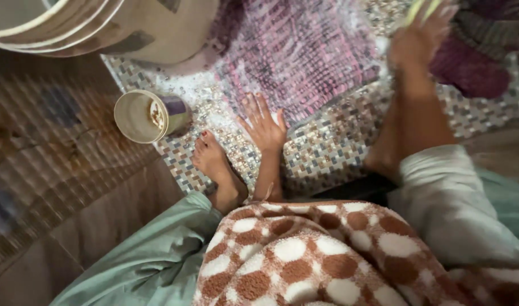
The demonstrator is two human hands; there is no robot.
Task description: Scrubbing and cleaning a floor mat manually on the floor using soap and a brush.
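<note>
A mosaic floor (322, 150) of small beige, brown and grey tiles fills the centre of a washing area, dusted white with powder near its upper left. To the left, a step of larger brown tiles (49, 141) drops away, stained dark in patches. A broad cream tub (157, 34) stands at the top edge. Light is dim and warm, falling from above.
</note>
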